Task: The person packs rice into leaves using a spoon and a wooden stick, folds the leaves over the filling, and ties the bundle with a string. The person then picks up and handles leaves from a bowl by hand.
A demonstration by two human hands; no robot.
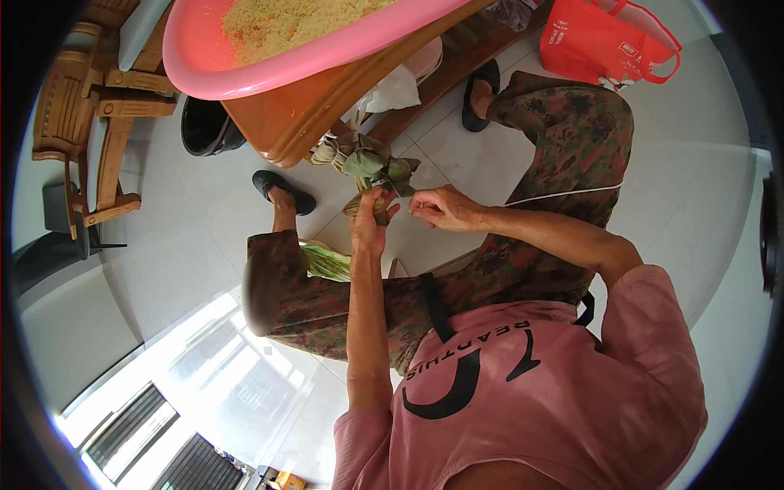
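Observation:
My left hand (371, 219) grips a leaf-wrapped dumpling (381, 214), whose brownish-green leaf shows behind the fingers. Close to its right, my right hand (450, 208) has its fingers pinched on a white string (563, 194). That string trails past the forearm and over my right thigh; the part inside the fingers is mostly hidden. Just above my left hand, a cluster of tied green leaf dumplings (367, 160) hangs by strings near the corner of a wooden table (288, 125).
A pink basin (257, 86) of yellowish grain (294, 27) stands on the table. Under it are a white plastic bag (392, 92) and a wooden rail. A black bucket (208, 128), wooden chairs (73, 104), a red bag (603, 43) and long green leaves (324, 262) are around me.

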